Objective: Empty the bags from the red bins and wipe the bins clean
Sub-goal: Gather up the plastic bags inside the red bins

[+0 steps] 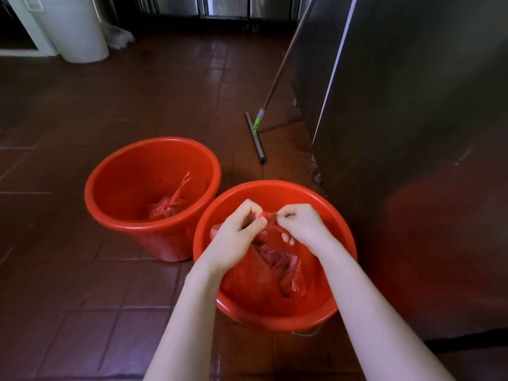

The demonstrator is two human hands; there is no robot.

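Observation:
Two red bins stand side by side on the brown tiled floor. The near bin holds a red plastic bag with crumpled contents. Over this bin, my left hand and my right hand both pinch the gathered top of that bag, fingers curled close together. The far left bin holds a second red bag, tied, lying at its bottom with its knot sticking up.
A floor squeegee with a long handle leans against a tall stainless steel cabinet on the right. A white cylindrical bin stands at the back left. Steel cabinets line the back wall.

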